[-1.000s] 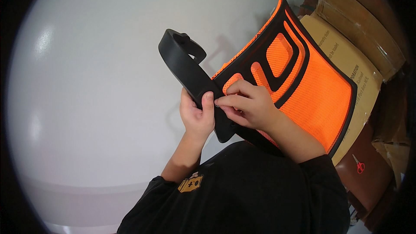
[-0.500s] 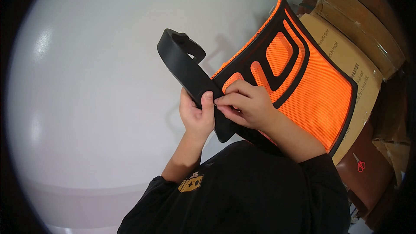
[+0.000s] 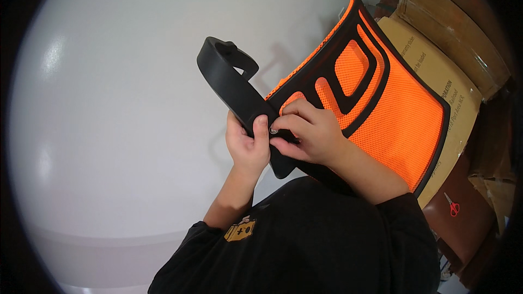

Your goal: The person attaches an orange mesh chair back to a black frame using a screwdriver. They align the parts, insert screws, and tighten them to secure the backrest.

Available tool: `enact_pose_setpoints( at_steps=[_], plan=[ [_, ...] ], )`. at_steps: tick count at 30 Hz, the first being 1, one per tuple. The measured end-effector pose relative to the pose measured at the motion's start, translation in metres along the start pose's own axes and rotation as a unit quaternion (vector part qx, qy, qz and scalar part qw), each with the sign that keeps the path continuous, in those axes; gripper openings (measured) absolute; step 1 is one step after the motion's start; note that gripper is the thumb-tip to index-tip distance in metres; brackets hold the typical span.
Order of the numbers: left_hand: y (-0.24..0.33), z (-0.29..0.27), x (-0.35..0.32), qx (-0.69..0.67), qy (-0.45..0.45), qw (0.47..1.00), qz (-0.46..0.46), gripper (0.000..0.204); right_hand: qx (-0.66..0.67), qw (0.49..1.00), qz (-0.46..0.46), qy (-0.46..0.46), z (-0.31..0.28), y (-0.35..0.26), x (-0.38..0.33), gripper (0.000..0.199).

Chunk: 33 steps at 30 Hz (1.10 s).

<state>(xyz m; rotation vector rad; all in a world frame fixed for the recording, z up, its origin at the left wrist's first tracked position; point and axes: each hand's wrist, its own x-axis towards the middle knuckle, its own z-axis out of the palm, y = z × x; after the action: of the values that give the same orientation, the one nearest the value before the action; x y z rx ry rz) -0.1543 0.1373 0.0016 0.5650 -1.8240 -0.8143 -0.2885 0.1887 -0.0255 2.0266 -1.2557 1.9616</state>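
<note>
Lowered since the earlier frame, the thumb leaves my right grip apart by a silver screw; my left grip clamps the black armrest, long axis slanting, bent end pointing upper left, at the orange backrest's left edge

The black armrest hides most of the left hand's fingers. A round, silvery piece by the right hand is too small to identify. The right forearm and black shirt cover part of the orange backrest, which conceals the cardboard sheet's left edge. The lower picture edge crops the shirt.
</note>
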Motion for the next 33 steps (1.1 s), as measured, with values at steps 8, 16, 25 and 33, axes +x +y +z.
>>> enact_pose_setpoints(
  at_steps=[8,16,25,33],
  plan=[
    [0.002,-0.002,0.001,0.018,0.0,1.0,0.004,0.027,0.014,1.0,-0.006,0.014,0.003,0.001,0.001,0.023],
    [0.005,-0.002,0.004,0.003,0.0,1.0,-0.003,0.029,0.018,0.999,0.012,0.026,0.002,-0.002,0.005,0.024],
    [0.001,0.0,0.003,0.003,-0.002,1.0,-0.001,0.031,0.034,0.999,-0.013,0.006,0.0,0.006,0.002,0.026],
    [0.002,-0.004,0.002,0.002,0.001,1.0,-0.008,0.029,0.04,0.999,-0.008,0.007,0.001,0.003,0.006,0.023]
  ],
)
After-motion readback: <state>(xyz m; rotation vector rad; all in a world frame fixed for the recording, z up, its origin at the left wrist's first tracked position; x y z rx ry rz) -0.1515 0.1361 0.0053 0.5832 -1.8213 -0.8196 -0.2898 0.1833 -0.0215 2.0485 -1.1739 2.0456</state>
